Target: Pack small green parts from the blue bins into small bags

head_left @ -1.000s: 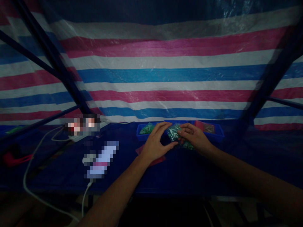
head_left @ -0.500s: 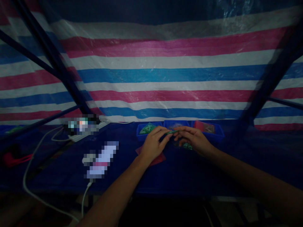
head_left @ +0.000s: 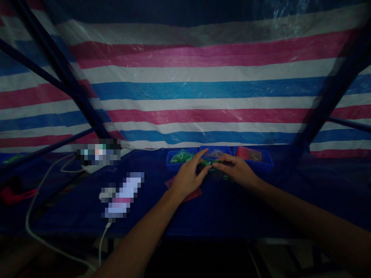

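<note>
A little right of the middle of the frame I see a small clear bag of green pieces [head_left: 218, 170], lying on or just over the dark blue table [head_left: 232, 216]; I cannot tell whether it is lifted. My right hand [head_left: 236, 172] rests over it, thumb and forefinger pinched together on the bag's top edge. My left hand [head_left: 188, 178] comes in from the other side with its fingers loosely spread, the thumb and fingertips touching that same edge; the forefinger points up toward the bins, so this hand is not closed around anything that I can make out.

Just behind the hands, at the far edge of the table, stand three blue bins in a row: the left bin [head_left: 181, 157] holds more green bags, the middle bin [head_left: 216, 152] is too dark to read, and the right bin [head_left: 255, 156] holds something red. A red flat sheet [head_left: 191, 195] shows from under my left wrist.

Judging by the layout, the bag is in hand but not put anywhere; it sits in front of the bins, in none of them.

Lower left, a white cable [head_left: 37, 216] loops across the table. A striped pink, white and blue tarp [head_left: 203, 88] fills the upper frame.
</note>
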### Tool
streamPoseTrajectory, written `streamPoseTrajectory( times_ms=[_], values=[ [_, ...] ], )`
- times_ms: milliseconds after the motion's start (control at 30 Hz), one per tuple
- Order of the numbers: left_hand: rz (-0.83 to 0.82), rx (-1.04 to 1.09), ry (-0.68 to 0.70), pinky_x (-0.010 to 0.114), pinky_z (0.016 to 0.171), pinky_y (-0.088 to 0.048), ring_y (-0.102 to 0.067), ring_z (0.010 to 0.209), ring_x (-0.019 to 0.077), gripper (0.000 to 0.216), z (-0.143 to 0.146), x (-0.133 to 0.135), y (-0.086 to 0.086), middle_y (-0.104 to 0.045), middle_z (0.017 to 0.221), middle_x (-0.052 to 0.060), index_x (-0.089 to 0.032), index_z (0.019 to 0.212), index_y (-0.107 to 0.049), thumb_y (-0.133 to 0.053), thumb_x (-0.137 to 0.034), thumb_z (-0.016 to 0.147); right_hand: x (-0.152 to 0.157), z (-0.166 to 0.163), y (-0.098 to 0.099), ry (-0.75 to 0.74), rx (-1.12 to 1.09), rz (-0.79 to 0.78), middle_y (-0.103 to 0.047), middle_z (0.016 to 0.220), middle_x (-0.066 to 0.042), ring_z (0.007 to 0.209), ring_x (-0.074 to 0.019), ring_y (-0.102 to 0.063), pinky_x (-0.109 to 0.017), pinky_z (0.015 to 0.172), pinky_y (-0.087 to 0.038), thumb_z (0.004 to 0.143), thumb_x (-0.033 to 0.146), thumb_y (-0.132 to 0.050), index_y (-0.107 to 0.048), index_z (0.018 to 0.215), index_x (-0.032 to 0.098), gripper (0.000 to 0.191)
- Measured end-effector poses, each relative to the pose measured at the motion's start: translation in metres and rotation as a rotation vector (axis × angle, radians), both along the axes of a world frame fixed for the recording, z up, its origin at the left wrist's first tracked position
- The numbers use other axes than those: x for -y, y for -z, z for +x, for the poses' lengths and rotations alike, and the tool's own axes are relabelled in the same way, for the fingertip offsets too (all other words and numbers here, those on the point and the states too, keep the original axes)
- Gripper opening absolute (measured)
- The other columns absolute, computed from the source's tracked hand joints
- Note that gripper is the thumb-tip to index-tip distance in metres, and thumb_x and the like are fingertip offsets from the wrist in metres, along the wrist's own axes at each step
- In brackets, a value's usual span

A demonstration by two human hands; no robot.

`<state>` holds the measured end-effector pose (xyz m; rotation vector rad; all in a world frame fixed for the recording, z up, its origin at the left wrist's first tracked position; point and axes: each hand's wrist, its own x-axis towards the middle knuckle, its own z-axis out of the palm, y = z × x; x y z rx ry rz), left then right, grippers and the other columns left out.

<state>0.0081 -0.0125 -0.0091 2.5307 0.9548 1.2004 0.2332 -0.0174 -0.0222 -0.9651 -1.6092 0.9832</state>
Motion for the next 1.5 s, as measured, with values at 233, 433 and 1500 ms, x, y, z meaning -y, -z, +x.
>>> streamPoseTrajectory(
  times_ms=[233, 433, 1500],
  values=[
    [-0.069, 0.016, -0.035, 0.045, 0.096, -0.058, -0.070, 0.106, 0.0257, 0.060, 0.002, 0.001, -0.001, -0.068, 0.127, 0.011, -0.027, 0.156, -0.038, -0.060, -0.033, 0.100, -0.011, 0.003, 0.007, 0.087, -0.032, 0.125, -0.068, 0.105, -0.004, 0.093, -0.0198, -0.066, -0.035, 0.083, -0.056, 0.084, 0.049, -0.077, -0.076, 0.098, 0.023, 0.029],
    [-0.105, 0.028, -0.063, 0.037, 0.076, -0.061, -0.074, 0.085, 0.0210, 0.045, 0.001, -0.002, -0.003, -0.076, 0.113, 0.005, -0.027, 0.140, -0.057, -0.065, -0.038, 0.098, -0.009, 0.002, 0.007, 0.019, -0.094, -0.067, -0.075, 0.092, -0.003, 0.074, -0.0179, -0.070, -0.031, 0.068, -0.057, 0.084, 0.050, -0.077, -0.074, 0.103, 0.021, 0.035],
    [0.015, -0.350, -0.456, 0.051, 0.107, -0.042, -0.053, 0.128, 0.0303, 0.040, -0.034, -0.027, 0.001, -0.065, 0.138, 0.005, -0.031, 0.128, -0.071, -0.042, -0.048, 0.106, -0.005, 0.011, 0.002, -0.196, 0.877, 0.513, -0.078, 0.113, -0.006, 0.106, -0.0226, -0.070, -0.037, 0.098, -0.053, 0.095, 0.019, -0.060, -0.074, 0.115, 0.022, 0.025]
  ],
)
